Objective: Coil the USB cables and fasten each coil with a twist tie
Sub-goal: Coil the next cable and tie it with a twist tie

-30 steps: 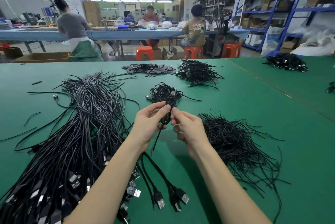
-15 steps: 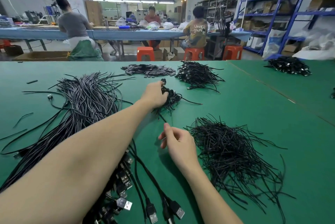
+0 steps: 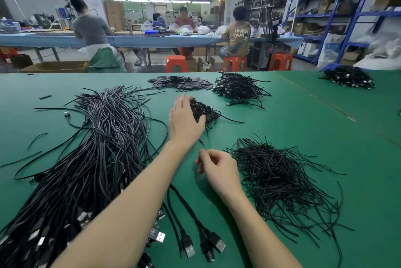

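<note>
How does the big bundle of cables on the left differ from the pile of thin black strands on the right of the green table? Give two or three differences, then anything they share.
The cable bundle has thick, long cords lying roughly parallel; the twist-tie pile has thin, short strands tangled in all directions. The cables end in USB plugs; the ties have bare ends. The left forearm crosses the bundle; no hand touches the pile. Both are black and lie loose on the green table.

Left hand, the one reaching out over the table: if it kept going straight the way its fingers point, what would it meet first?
The left hand already rests on the small pile of coiled cables. Straight beyond, probably the flat dark pile near the table's far edge, though depth is unclear.
</note>
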`<state>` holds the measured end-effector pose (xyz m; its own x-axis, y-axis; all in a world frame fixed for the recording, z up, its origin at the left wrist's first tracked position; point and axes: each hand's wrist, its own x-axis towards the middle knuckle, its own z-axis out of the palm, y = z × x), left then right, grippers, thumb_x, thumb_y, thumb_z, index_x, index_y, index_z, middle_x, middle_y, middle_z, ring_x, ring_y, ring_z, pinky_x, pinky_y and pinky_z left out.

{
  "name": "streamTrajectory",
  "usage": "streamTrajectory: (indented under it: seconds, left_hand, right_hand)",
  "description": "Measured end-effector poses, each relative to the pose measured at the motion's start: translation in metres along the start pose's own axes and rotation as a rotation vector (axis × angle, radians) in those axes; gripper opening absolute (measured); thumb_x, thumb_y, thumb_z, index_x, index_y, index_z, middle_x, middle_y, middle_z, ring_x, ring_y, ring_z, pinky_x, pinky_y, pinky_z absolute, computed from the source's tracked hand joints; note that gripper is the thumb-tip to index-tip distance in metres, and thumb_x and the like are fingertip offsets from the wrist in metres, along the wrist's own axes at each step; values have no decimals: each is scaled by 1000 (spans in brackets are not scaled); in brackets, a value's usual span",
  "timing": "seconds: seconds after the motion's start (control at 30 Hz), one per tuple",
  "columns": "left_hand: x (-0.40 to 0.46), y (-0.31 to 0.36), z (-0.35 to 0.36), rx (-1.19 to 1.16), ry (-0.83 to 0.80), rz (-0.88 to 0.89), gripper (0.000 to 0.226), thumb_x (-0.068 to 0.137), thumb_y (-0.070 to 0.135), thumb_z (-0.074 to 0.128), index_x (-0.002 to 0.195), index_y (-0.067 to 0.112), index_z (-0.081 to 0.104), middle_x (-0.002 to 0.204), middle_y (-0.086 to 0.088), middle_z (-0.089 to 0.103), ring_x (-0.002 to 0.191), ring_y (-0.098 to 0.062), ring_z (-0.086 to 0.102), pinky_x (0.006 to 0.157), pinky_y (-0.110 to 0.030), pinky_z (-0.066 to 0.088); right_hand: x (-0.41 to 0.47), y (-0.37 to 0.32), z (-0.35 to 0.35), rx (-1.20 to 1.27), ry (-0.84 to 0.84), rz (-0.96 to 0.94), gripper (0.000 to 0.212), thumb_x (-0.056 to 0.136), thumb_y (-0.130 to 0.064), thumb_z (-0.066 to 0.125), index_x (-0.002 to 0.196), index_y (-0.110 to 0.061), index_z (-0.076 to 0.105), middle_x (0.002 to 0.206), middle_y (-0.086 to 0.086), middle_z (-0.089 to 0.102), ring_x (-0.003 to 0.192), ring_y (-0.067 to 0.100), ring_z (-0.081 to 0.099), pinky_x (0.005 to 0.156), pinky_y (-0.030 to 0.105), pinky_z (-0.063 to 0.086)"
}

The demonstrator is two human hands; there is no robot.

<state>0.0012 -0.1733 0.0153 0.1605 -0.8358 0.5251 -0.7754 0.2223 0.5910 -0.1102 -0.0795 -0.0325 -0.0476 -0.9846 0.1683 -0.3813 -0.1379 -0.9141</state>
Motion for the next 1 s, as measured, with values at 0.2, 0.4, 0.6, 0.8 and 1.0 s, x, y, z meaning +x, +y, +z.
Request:
streamTrajectory:
  seconds: [0.2,0.4,0.6,0.8,1.0]
  left_hand:
    - [-63,0,-18,-75,-51,-27,19,88,31,65,99,18,56,105,-2,57,103,-21,52,90,-33,43]
    - [-78,-13,-23,-161,-292,-223,28,95,48,55,79,25,60,78,12,65,79,-8,59,68,-23,39]
    - [-75,-20,-29,-467,-367,-370,43,103,44,40,79,17,64,82,1,71,76,-21,67,77,-36,51]
    - [-74,-20,-31,-505,-434,-377,45,103,44,40,76,18,65,66,13,68,55,-8,62,67,-30,45]
    - [-74,-18,-41,-461,-429,-213,41,103,43,42,76,22,65,77,9,71,64,-9,65,65,-25,43]
  right_hand:
    - [-4,-1,-5,-57,11,-48,41,96,-28,56,57,-17,62,50,-9,60,45,0,48,50,15,33]
    - [-6,-6,-6,-101,-23,-73,44,98,-33,54,59,-15,65,56,-6,65,52,4,51,53,18,34]
    - [-5,-26,-20,-372,-337,-8,36,94,-41,60,72,-14,70,76,4,73,72,17,65,71,30,49]
    - [-16,-60,-17,-824,-611,-44,39,70,-53,82,95,-25,72,89,-6,71,87,18,68,77,30,55]
    - [-15,-65,-28,-871,-657,-40,22,77,-40,72,79,-19,66,73,-2,63,76,22,63,65,27,49]
